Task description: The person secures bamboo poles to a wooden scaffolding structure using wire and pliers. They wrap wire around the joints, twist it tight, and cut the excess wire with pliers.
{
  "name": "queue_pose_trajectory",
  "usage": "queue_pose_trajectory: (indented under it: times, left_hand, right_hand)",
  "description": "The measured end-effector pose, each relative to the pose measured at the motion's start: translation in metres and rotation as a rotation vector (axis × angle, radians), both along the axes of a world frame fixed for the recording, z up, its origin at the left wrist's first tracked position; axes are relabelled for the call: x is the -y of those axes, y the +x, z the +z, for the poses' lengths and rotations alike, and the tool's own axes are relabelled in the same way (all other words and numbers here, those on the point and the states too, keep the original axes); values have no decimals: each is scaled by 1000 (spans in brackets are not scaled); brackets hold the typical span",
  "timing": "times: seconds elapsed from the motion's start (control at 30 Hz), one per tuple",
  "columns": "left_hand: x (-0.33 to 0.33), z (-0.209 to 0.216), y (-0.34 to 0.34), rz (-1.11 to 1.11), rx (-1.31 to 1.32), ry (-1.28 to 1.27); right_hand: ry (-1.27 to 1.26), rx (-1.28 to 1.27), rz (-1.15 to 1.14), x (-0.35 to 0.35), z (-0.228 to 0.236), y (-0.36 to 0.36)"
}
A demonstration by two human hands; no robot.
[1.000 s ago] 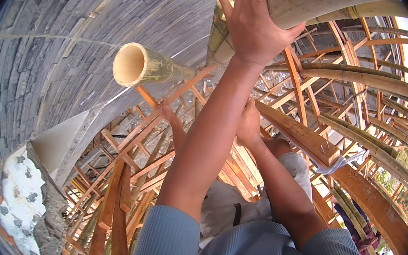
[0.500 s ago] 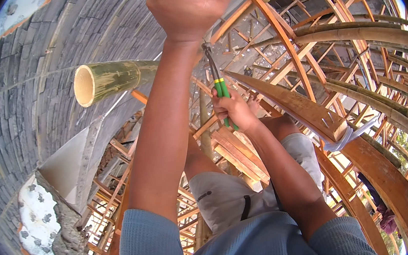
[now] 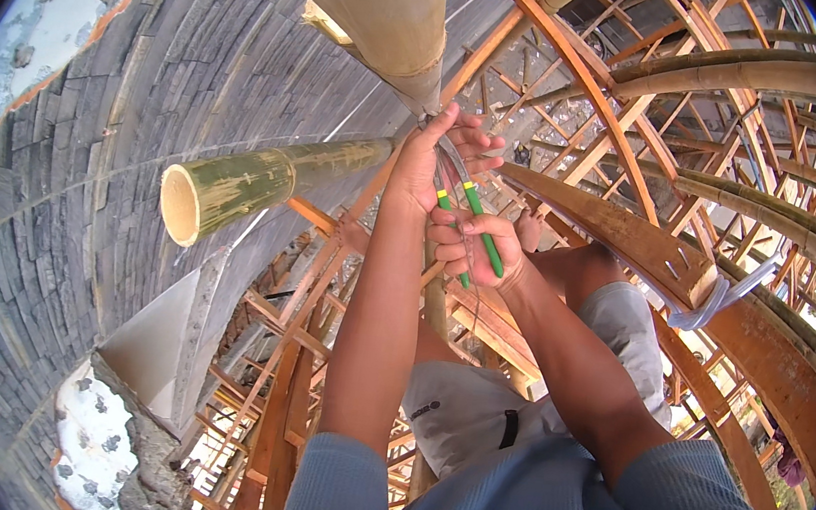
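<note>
Pliers point(image 3: 475, 238) — green-yellow handles clenched in right hand point(image 3: 474, 248), grip fully closed round them, jaws pointing up toward pole joint. Left hand point(image 3: 434, 162) just above, fingers curled against joint where thick bamboo pole point(image 3: 377, 0) meets frame; whether it holds anything, cannot tell. Cut-end bamboo pole point(image 3: 234, 190) juts left of both hands. Curved wooden beam point(image 3: 631, 240) right — slate wall point(image 3: 91, 118) behind.

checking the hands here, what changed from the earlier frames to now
The left hand let go of the thick bamboo pole overhead and came down to the joint beneath it. The right hand, empty at first, picked up the green-handled pliers and raised them to the left hand. The cut green bamboo pole and the wooden scaffold stayed in place; only the camera's view of them shifted.
</note>
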State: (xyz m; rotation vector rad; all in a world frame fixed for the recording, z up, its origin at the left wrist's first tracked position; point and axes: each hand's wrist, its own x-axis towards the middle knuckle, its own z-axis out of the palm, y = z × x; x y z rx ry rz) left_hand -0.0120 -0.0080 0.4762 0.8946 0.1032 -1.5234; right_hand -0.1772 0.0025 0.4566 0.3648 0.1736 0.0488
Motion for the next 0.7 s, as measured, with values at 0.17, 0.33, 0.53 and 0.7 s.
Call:
queue_pose_trajectory:
  times: [0.17,0.33,0.53,0.7]
  left_hand:
    - [-7,-21,-4,25,-19,-82]
    - [-4,-24,-10,127,244,37]
    - [10,-17,-32,289,263,146]
    - [5,-14,-23,139,374,303]
  right_hand:
    - [-190,-131,135,6,-8,-10]
    - [-1444,-726,428,41,35,-73]
    - [-2394,-1213,771,-7,75,10]
    - [-1951,-984,437,-7,23,0]
